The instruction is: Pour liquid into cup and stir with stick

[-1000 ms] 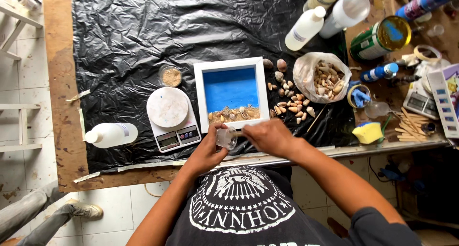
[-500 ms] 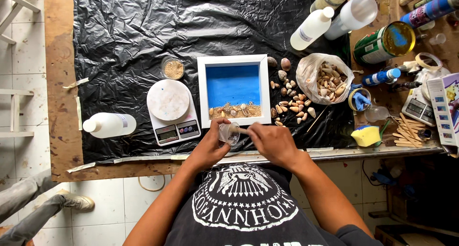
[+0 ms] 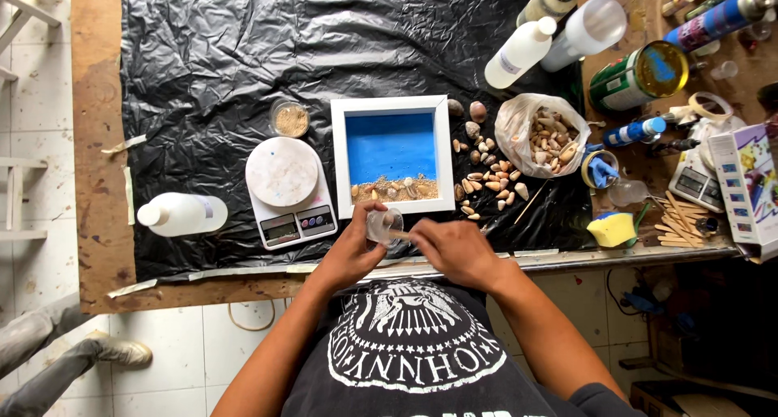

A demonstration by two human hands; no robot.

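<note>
The left hand (image 3: 350,251) grips a small clear cup (image 3: 384,225) at the near table edge, just in front of the white frame (image 3: 394,155) with its blue bed and strip of sand. The right hand (image 3: 455,251) pinches what looks like a thin wooden stick (image 3: 399,234) into the cup. Held tilted over the black plastic sheet (image 3: 243,68), the cup could slop its contents, or a hard stir could flick them onto the frame and the loose shells (image 3: 486,170) beside it
</note>
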